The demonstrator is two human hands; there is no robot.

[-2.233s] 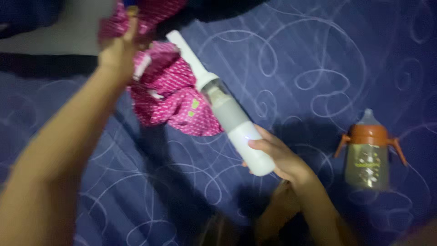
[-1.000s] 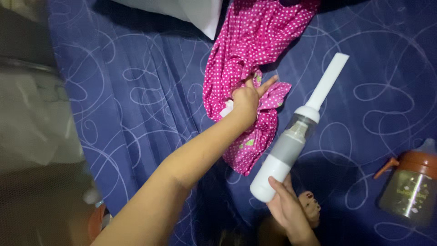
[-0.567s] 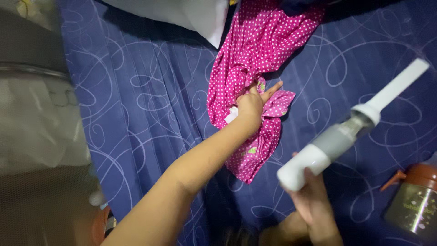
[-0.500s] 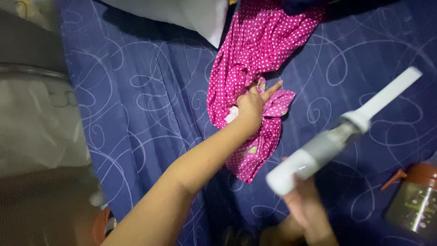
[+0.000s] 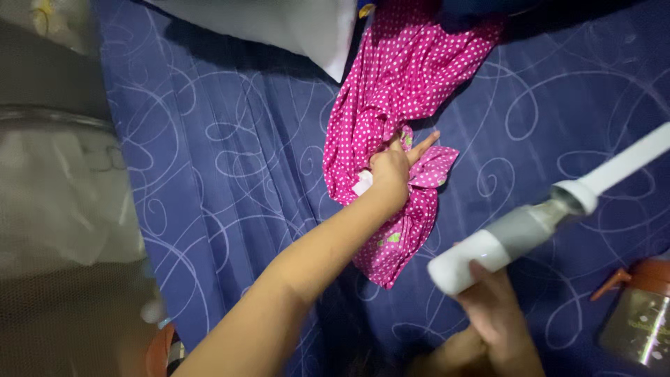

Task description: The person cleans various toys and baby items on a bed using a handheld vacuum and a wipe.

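My left hand point(image 5: 392, 169) is clenched on a pink garment with white dots point(image 5: 398, 98) that lies crumpled on the dark blue sheet point(image 5: 230, 153); one finger sticks out to the right. My right hand point(image 5: 492, 307) grips the rounded base of a white and grey handheld vacuum point(image 5: 530, 220). Its long white nozzle points up and to the right, off the frame's edge, held above the sheet.
A white pillow point(image 5: 279, 24) lies at the top. A baby bottle with an orange collar and handles point(image 5: 638, 311) stands at the lower right edge. Blurred pale fabric and dark mesh point(image 5: 56, 209) fill the left side beyond the sheet.
The vacuum has swung from near upright to pointing right, its nozzle now leaving the frame. My left hand stays gripping the pink garment, which lies down on the sheet after being held up earlier.
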